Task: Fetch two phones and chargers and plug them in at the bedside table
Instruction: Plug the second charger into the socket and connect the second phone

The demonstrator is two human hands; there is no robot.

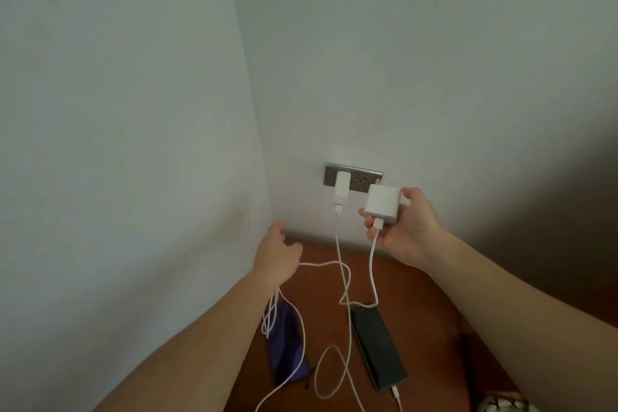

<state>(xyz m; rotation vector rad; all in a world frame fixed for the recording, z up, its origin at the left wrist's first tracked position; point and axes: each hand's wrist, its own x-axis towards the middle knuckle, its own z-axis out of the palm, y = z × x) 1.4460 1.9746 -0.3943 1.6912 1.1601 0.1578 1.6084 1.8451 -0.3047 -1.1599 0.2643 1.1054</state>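
Note:
A grey wall socket (363,178) sits low on the wall above the brown bedside table (424,321). A slim white charger (341,189) is plugged into its left outlet, its white cable (344,278) trailing down. My right hand (406,227) holds a square white charger (383,204) just right of and below the socket, apart from it; its cable runs down toward a black phone (378,348) lying on the table. A purple phone (287,348) lies to the left under loops of cable. My left hand (279,256) holds a bundle of white cable above it.
Two pale walls meet in a corner just left of the socket. A patterned light object (501,404) shows at the bottom right edge. Loose cable loops (329,375) lie across the table between the two phones.

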